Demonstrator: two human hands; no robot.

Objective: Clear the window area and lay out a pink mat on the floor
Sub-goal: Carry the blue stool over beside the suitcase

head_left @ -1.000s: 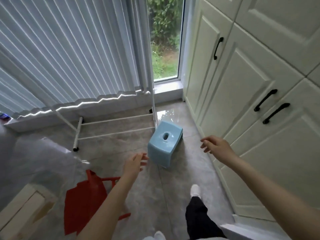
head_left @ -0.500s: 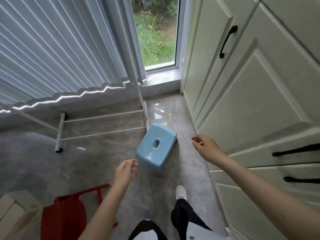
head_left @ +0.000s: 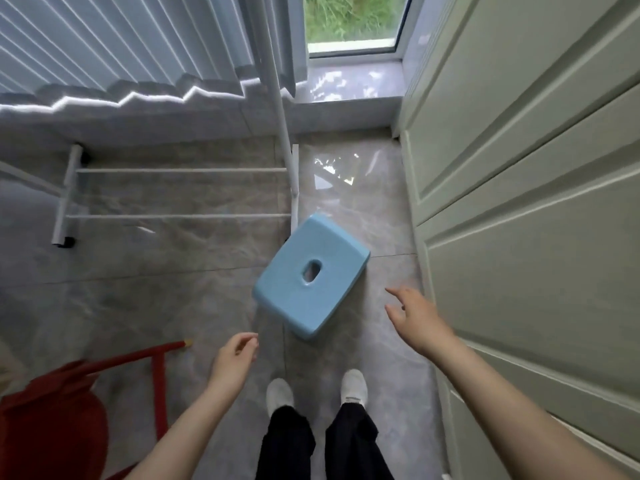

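Note:
A small light-blue plastic stool with an oval hole in its seat stands on the grey tiled floor below the window. My left hand hovers just below and left of the stool, fingers loosely curled, holding nothing. My right hand reaches out at the stool's right side, fingers spread, not touching it. No pink mat is in view.
A white metal rack with an upright pole stands left of the stool under grey vertical blinds. A red chair sits at the lower left. Cream cabinet doors line the right. My feet are just behind the stool.
I have stepped closer and now look down more steeply. Both hands have come nearer the stool, the right one opening out beside it.

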